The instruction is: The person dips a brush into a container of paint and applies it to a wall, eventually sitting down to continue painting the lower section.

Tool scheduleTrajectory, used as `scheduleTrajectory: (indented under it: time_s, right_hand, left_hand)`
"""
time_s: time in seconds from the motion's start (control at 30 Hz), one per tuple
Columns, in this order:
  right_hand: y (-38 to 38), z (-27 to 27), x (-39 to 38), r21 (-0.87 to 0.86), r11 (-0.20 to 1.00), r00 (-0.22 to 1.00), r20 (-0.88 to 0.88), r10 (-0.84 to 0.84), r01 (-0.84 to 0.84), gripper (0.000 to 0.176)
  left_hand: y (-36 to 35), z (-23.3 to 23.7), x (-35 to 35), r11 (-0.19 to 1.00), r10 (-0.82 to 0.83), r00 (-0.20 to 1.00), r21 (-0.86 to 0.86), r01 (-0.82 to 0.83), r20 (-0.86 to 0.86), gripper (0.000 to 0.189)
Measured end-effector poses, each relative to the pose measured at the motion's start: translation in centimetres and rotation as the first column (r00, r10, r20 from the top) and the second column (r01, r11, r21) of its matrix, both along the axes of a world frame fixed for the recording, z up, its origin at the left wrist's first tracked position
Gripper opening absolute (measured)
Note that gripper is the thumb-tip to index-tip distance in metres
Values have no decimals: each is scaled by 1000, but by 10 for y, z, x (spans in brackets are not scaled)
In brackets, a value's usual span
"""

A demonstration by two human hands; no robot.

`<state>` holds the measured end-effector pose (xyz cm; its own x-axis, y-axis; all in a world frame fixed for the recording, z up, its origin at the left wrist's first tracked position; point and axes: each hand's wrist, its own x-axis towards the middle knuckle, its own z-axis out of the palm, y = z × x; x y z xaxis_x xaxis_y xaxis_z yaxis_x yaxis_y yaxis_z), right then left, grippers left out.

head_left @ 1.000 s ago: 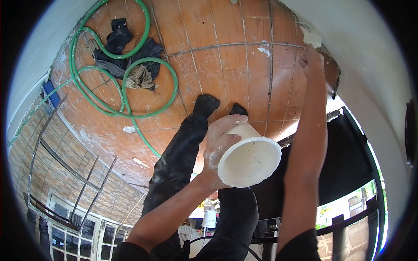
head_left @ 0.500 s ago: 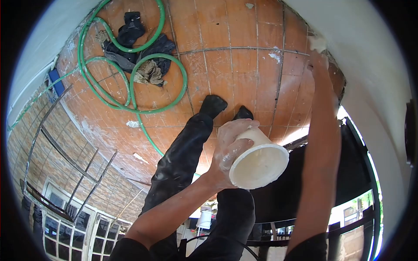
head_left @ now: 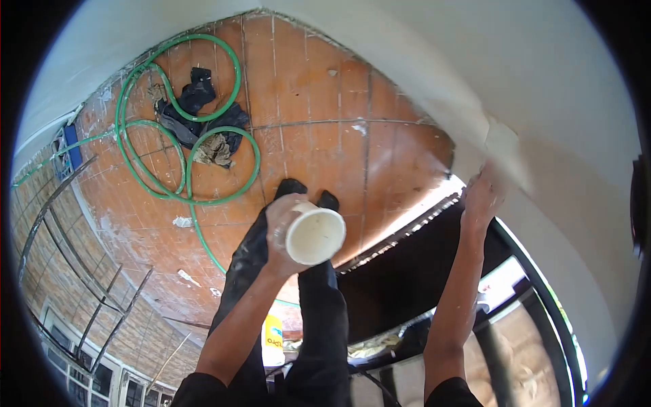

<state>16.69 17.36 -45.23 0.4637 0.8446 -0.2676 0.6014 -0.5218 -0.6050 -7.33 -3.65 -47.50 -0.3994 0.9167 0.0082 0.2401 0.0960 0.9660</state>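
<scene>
A white cup-like container (head_left: 316,236) is gripped by my left hand (head_left: 282,224), its open mouth facing the camera and pale residue inside. My right hand (head_left: 483,197) reaches out to the right, its fingers closed on a pale, flat tool (head_left: 500,139) that is smeared by motion. The tool lies at the surface of the white wall (head_left: 434,64). What kind of tool it is cannot be made out clearly.
A green hose (head_left: 258,159) lies coiled on the orange tiled floor (head_left: 312,152), around dark cloths (head_left: 196,95). Metal bars (head_left: 88,271) stand at the left. A black panel (head_left: 400,271) is at the lower right, and a yellow-and-white container (head_left: 273,339) is below.
The view has shifted, showing more wall at the right. My right hand has moved from the floor corner onto the wall with the tool. My left hand still holds the container.
</scene>
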Motion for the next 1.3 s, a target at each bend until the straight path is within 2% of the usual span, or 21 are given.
scheduleTrajectory:
  time_s: [0.07,0.13,0.2,0.27,0.3,0.4,0.6,0.67,0.7,0.77,0.87,0.93,0.97,1.0,1.03,1.1,1.13,1.17,1.2,1.27,1.3]
  right_hand:
    - [-3,66,13,-13,997,984,158,75,-74,44]
    - [-1,140,14,-11,1000,992,127,21,-20,43]
    - [-5,210,20,-24,999,996,88,-20,22,42]
    - [-5,268,36,-4,999,988,149,43,-42,41]
    - [-4,316,19,-48,995,995,64,-81,84,40]
    - [-13,405,26,40,994,992,-81,-101,104,38]
    - [-21,590,42,350,916,981,-83,-177,195,31]
    - [-24,645,45,466,868,985,-72,-157,173,30]
    - [-24,666,54,499,852,987,-67,-146,160,30]
    - [-21,700,70,709,697,993,-45,-110,110,32]
    - [-12,710,79,769,629,977,26,-213,117,31]
    - [0,673,87,672,740,951,207,-231,34,32]
    - [12,637,120,526,692,543,808,-227,-494,31]
    - [0,626,58,579,806,775,563,-287,-122,33]
    - [-4,605,34,585,811,863,418,-284,-16,35]
    - [-2,527,45,647,750,926,354,-132,-141,33]
    - [-5,493,38,562,816,920,377,-105,-137,31]
    - [-4,436,48,634,724,900,434,-39,-274,28]
    - [-6,403,38,529,817,893,448,-39,-230,25]
    - [-4,350,26,489,867,951,302,-64,-97,25]
    - [0,343,20,486,869,954,293,-68,-88,25]
  left_hand:
    - [4,45,-7,999,-11,999,49,13,-50,71]
    - [10,91,-14,989,-36,973,130,67,-227,87]
    - [15,137,-21,970,-47,983,225,88,-180,88]
    - [21,187,-29,970,-64,964,211,121,-257,87]
    - [18,200,-30,951,-13,975,300,80,-221,85]
    - [16,249,-43,931,-6,989,360,60,-149,85]
    - [-1,288,-71,911,22,974,405,73,-225,85]
    - [-9,290,-76,925,46,984,379,23,-172,83]
    - [-10,295,-78,942,39,969,333,46,-244,82]
    - [-16,284,-80,926,52,977,376,30,-205,81]
    - [-20,297,-82,935,30,978,353,46,-207,79]
    - [-15,313,-81,910,26,972,407,73,-232,79]
    - [-13,314,-81,907,14,971,411,87,-237,79]
    - [-15,314,-80,910,11,970,405,90,-241,79]
    - [-17,314,-79,914,12,969,397,90,-246,79]
    - [-17,322,-80,939,-38,954,317,136,-298,79]
    - [-19,323,-79,958,-81,937,232,167,-341,80]
    - [-24,317,-77,957,-92,933,227,179,-347,80]
    - [-33,309,-76,972,-82,937,179,151,-340,81]
    - [-42,297,-77,983,-81,935,126,132,-344,82]
    - [-44,293,-77,984,-76,970,138,110,-232,84]
